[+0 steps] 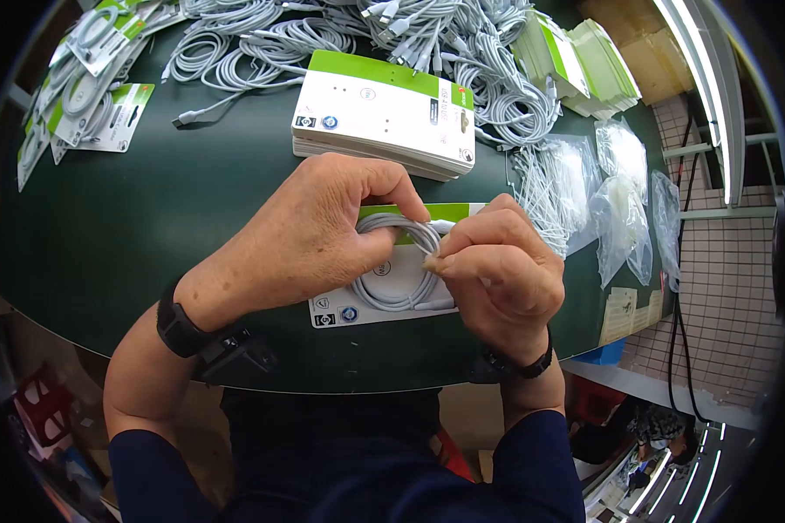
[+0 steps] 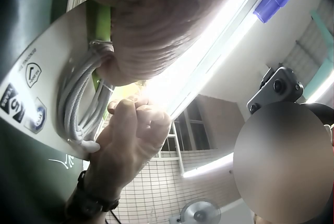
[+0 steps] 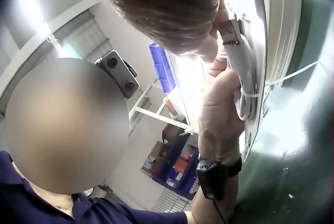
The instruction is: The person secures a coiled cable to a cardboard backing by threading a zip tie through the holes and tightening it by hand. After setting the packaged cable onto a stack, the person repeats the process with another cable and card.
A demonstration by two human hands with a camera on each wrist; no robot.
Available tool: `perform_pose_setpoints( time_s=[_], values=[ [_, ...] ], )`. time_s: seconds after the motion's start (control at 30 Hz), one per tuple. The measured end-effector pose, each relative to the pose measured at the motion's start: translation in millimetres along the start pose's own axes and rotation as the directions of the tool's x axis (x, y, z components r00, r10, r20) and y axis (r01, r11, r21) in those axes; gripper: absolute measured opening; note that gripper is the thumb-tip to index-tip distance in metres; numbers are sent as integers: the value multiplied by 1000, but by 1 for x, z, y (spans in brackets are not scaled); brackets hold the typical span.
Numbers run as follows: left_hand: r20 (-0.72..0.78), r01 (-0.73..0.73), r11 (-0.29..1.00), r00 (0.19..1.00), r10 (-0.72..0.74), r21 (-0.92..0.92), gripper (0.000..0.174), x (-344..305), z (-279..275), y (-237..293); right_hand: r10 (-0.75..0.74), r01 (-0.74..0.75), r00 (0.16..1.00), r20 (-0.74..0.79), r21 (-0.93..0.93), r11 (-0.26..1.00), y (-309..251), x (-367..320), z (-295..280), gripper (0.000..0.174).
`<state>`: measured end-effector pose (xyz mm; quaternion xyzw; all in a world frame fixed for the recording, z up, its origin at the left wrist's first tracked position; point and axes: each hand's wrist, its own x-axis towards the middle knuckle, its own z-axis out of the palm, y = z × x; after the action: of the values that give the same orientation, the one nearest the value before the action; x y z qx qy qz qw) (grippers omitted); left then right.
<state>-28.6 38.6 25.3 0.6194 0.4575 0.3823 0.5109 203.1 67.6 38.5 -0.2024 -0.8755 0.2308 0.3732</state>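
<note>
A coiled white USB cable (image 1: 397, 301) lies on a white and green backing card (image 1: 327, 309) in front of the person. The left hand (image 1: 292, 231) grips the coil from the left, its thumb inside the loop and its index fingertip at the far strands. At the coil's right side the right hand (image 1: 506, 266) pinches with thumb and index finger at a thin white tie; the fingertips mostly hide it. A metal USB plug (image 3: 229, 32) shows beside the fingers in the right wrist view. Near it, another white tie (image 3: 292, 74) sticks out past the card.
A stack of printed cards (image 1: 384, 109) stands just beyond the hands. Loose white cables (image 1: 436, 35) pile up behind it. Carded cables (image 1: 87, 105) lie at the far left. White ties (image 1: 541, 196) and plastic bags (image 1: 619, 205) sit at the right, below more card stacks (image 1: 576, 65).
</note>
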Motion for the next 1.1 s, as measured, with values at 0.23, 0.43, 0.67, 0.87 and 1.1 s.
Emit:
perform_pose_setpoints(
  time_s=[0.23,0.43,0.67,0.87,1.1],
  values=[
    [2,-41,999,999,41,34,21,0,0,-1,23,-23,1000,-11,12,1000,3,-1,2,26],
    [0,-36,999,999,36,4,21,0,2,-5,26,-26,1000,-18,9,1000,2,0,0,24],
    [6,-4,1000,1000,3,27,21,1,3,-3,74,-73,997,-9,48,996,2,-2,2,23],
    [8,-3,999,1000,2,42,21,1,3,-3,77,-77,997,-1,43,996,5,-2,2,22],
    [7,-7,1000,1000,7,-19,21,2,4,-7,-59,65,996,63,-101,993,9,0,6,26]
  ],
)
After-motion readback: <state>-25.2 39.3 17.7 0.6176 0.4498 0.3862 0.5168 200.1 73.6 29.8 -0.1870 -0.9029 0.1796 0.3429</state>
